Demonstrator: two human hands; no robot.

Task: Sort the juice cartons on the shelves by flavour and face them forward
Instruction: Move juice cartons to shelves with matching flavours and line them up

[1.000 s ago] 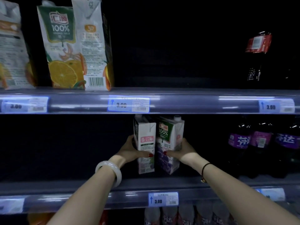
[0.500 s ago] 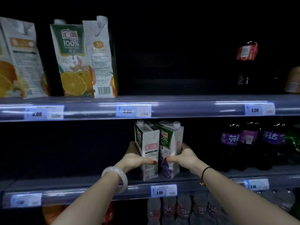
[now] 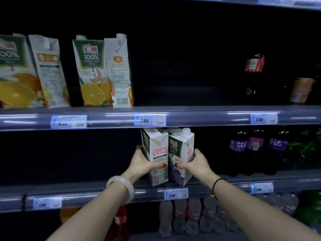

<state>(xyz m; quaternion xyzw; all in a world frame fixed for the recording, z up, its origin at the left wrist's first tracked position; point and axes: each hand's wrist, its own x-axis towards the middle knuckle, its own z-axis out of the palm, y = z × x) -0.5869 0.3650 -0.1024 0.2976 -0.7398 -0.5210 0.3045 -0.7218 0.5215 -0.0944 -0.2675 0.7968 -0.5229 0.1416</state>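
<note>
Head view, middle shelf. Two grape juice cartons stand pressed side by side near the front lip of the middle shelf (image 3: 104,193), just above a price tag (image 3: 175,194). The left hand (image 3: 141,165) is wrapped round the left grape carton (image 3: 156,146), thumb across its near face and fingers behind. The right hand (image 3: 195,162) holds the right grape carton (image 3: 182,150) in the same way. Whether the bases bear fully on the shelf or are just lifted cannot be told.

Change over the last second: the pair has stayed together in both hands. The left carton has turned a little, so a strip of its green front panel now shows at its left edge, where only the white side panel showed before. The right carton shows its green front at an angle, with the side panel to the right.

Meaning for the task: the grape pair is already grouped by flavour, apart from the orange cartons (image 3: 94,72) on the upper shelf (image 3: 199,115) to the far left. Facing appears unfinished (both cartons still present a corner, not a flat front). Each probably needs a further turn. Purple bottles (image 3: 255,148) stand well to the right.
</note>
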